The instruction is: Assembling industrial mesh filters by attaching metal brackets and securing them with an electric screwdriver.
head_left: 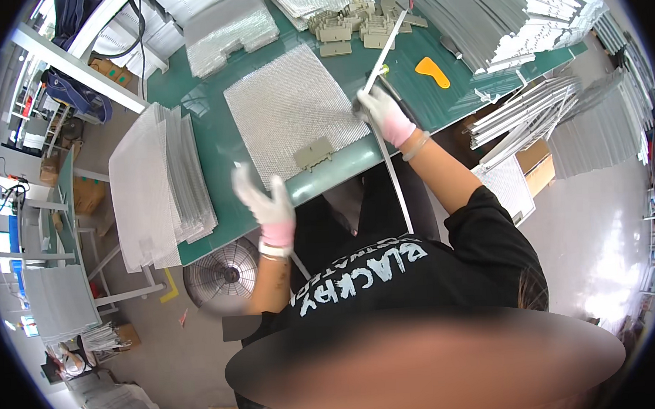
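strip (pixel 385 53) in closed grip of right hand (pixel 386 114)

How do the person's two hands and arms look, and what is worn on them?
The left hand and the right hand wear white gloves with pink cuffs. A white band circles the left wrist; a thinner pale band circles the right. A short black sleeve covers the upper right arm.
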